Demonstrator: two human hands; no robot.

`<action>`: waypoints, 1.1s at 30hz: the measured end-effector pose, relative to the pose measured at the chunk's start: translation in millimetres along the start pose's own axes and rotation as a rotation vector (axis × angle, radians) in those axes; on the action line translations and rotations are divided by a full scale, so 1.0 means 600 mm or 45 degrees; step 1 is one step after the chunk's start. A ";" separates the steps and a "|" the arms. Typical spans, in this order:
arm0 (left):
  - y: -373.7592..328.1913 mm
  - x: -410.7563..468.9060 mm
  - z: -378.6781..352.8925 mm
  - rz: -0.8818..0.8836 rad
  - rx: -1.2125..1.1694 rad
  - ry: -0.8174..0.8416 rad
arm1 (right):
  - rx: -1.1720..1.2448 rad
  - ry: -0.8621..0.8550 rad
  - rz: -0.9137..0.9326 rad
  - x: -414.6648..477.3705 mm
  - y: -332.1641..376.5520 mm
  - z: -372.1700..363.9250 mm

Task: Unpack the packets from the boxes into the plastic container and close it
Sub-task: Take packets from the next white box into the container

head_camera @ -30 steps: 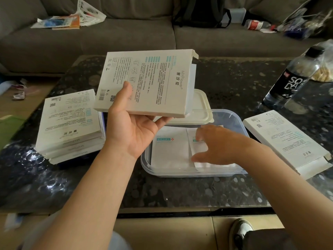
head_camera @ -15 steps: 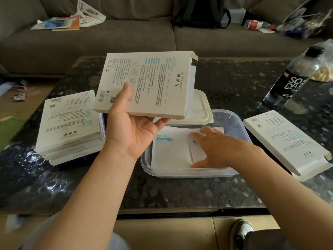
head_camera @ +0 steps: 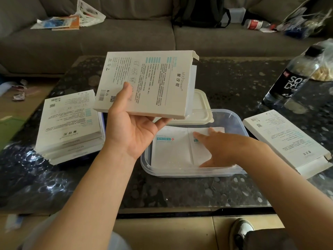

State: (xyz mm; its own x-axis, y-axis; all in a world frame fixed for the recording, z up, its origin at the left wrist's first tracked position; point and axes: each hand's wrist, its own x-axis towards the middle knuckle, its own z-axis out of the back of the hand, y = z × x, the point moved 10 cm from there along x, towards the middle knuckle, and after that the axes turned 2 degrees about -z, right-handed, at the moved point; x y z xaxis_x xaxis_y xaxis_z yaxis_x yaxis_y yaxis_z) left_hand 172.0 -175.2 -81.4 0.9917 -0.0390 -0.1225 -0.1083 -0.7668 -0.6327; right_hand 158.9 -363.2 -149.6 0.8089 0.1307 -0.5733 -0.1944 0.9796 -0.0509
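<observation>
Above container rim, left hand gripping box, right hand flat, perhaps pressing packets

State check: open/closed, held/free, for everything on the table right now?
held box: end flap open, gripped by left hand
plastic container: open, packets inside
lid: off, lying behind the container
packets: flat in container, right hand pressing on them
right box: end flap open, on table
bottle: upright, capped

One held box, one right box, stack maybe three; two packets.
</observation>
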 end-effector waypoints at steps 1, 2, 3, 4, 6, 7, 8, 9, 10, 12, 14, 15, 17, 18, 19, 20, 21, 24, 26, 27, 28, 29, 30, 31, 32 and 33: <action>0.000 0.000 0.000 0.000 -0.001 0.001 | 0.003 -0.003 0.002 0.000 0.000 0.000; 0.000 0.000 0.001 0.000 -0.002 0.003 | 0.009 -0.001 0.007 -0.002 0.001 0.000; 0.000 0.001 0.001 0.000 -0.003 0.006 | 0.029 -0.002 0.015 -0.006 0.002 0.002; 0.000 0.001 0.000 0.000 -0.003 0.011 | 0.071 -0.023 0.028 -0.010 0.002 0.009; 0.001 0.003 -0.003 0.001 0.007 0.027 | 0.209 -0.192 0.057 -0.024 0.003 0.050; 0.001 0.004 -0.004 -0.001 0.017 0.037 | 0.308 -0.361 0.062 -0.033 -0.001 0.083; 0.001 0.004 -0.006 -0.005 0.031 0.047 | 0.453 -0.564 0.068 -0.046 -0.007 0.120; 0.001 0.005 -0.007 -0.009 0.046 0.055 | 0.666 -0.757 0.082 -0.063 -0.016 0.152; 0.001 0.005 -0.008 -0.012 0.058 0.063 | 0.926 -0.900 0.121 -0.080 -0.025 0.175; 0.002 0.004 -0.009 -0.016 0.074 0.076 | 1.365 -0.994 0.225 -0.104 -0.032 0.196; 0.003 0.003 -0.010 -0.017 0.076 0.087 | 1.544 -0.969 0.300 -0.112 -0.024 0.198; 0.004 0.003 -0.010 -0.016 0.072 0.089 | 1.580 -0.977 0.327 -0.114 -0.022 0.198; 0.003 0.002 -0.010 -0.015 0.066 0.092 | 1.640 -1.058 0.347 -0.120 -0.030 0.204; 0.002 0.002 -0.010 -0.013 0.067 0.091 | 1.681 -1.079 0.347 -0.121 -0.037 0.207; 0.002 0.002 -0.009 -0.012 0.070 0.085 | 1.719 -1.060 0.346 -0.120 -0.040 0.208; 0.002 0.002 -0.008 -0.014 0.072 0.078 | 1.742 -1.005 0.345 -0.116 -0.039 0.208; 0.001 0.003 -0.007 -0.020 0.077 0.074 | 1.746 -0.932 0.344 -0.111 -0.034 0.205; 0.002 0.005 -0.010 -0.028 0.100 0.088 | 1.755 -0.705 0.351 -0.094 -0.014 0.187; 0.004 0.006 -0.012 -0.023 0.109 0.106 | 1.759 -0.634 0.373 -0.089 -0.004 0.180; 0.005 0.006 -0.012 -0.020 0.109 0.110 | 1.754 -0.628 0.373 -0.089 -0.003 0.179; 0.005 0.006 -0.012 -0.017 0.109 0.113 | 1.757 -0.628 0.368 -0.089 -0.002 0.179; 0.005 0.006 -0.012 -0.016 0.108 0.115 | 1.775 -0.626 0.359 -0.088 -0.002 0.179; 0.004 0.007 -0.010 -0.015 0.105 0.111 | 1.808 -0.620 0.343 -0.086 -0.004 0.177; 0.004 0.007 -0.008 -0.014 0.100 0.103 | 1.853 -0.611 0.319 -0.083 -0.007 0.174; 0.003 0.008 -0.006 -0.013 0.094 0.091 | 1.908 -0.605 0.290 -0.080 -0.011 0.171; 0.001 0.009 -0.003 -0.015 0.090 0.077 | 1.969 -0.610 0.264 -0.078 -0.018 0.169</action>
State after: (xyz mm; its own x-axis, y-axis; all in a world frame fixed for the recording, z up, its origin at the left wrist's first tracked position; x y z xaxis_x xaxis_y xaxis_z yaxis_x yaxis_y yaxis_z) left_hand 177.4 -176.9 -81.4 0.9951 -0.0703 -0.0698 -0.0991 -0.7203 -0.6865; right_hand 179.5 -364.3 -39.5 0.9872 0.0161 -0.1584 0.1556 0.1126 0.9814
